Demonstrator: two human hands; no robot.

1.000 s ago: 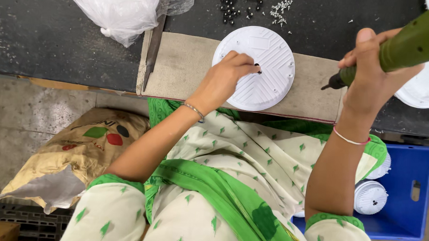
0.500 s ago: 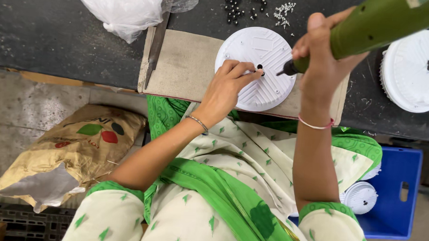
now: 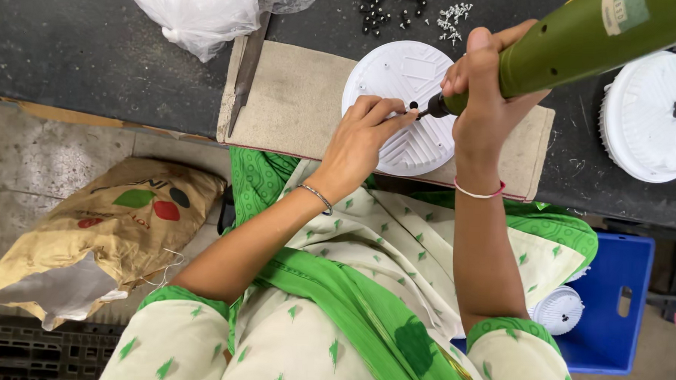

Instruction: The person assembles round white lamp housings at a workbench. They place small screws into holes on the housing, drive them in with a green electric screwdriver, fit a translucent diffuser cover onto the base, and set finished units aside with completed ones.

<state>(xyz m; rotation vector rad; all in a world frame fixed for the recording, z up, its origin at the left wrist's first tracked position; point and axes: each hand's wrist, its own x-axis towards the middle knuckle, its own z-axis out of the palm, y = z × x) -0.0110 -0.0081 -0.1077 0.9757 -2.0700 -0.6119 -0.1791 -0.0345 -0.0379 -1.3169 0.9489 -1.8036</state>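
Note:
A round white ribbed plastic disc lies on a beige mat at the edge of a dark workbench. My left hand rests on the disc, its fingertips pinched at a small dark part near the disc's middle. My right hand grips a green electric screwdriver, held slanted, with its tip set down on the disc right beside my left fingertips.
Small black parts and pale screws lie behind the disc. A clear plastic bag sits at the back left, more white discs at the right. Below are a blue crate holding a white disc and a printed sack.
My right hand has swung the screwdriver in from the right and lowered its tip onto the disc's middle. My left hand stayed on the disc, fingers closing at that spot.

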